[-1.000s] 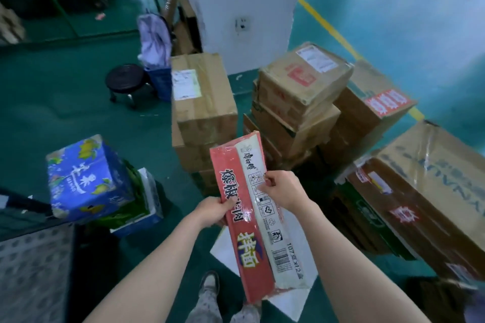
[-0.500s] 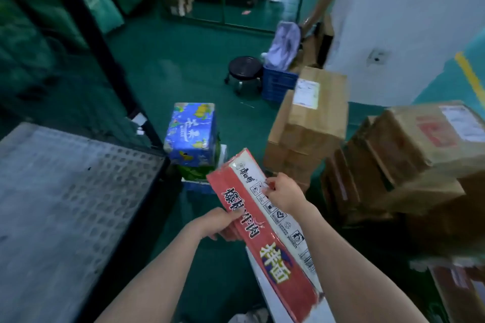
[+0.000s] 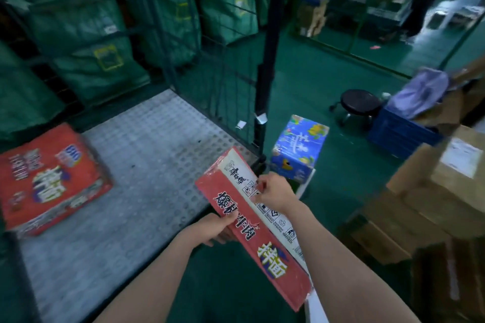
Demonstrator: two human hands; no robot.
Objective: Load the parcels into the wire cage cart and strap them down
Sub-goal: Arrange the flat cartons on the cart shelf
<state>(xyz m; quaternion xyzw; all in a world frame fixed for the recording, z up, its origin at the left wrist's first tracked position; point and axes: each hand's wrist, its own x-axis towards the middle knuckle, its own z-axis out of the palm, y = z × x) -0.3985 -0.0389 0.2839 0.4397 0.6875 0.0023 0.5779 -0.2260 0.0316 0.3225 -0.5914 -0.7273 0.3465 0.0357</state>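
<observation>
Cart [image 3: 147, 165] holds red carton [image 3: 49, 178]; hands [image 3: 210, 228] [image 3: 275, 191] grip second carton [image 3: 252, 238].

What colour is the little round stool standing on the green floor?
Black. The little round stool shows best in the head view.

- Green floor [image 3: 315, 92] spreads across the room.
- Green sacks [image 3: 86, 42] stand in a row at ten o'clock.
- Black round stool [image 3: 360, 102] at two o'clock, blue crate [image 3: 399, 134] just beside it.
- Bright patch [image 3: 456, 8] at one o'clock, perhaps daylight; blurred.
</observation>
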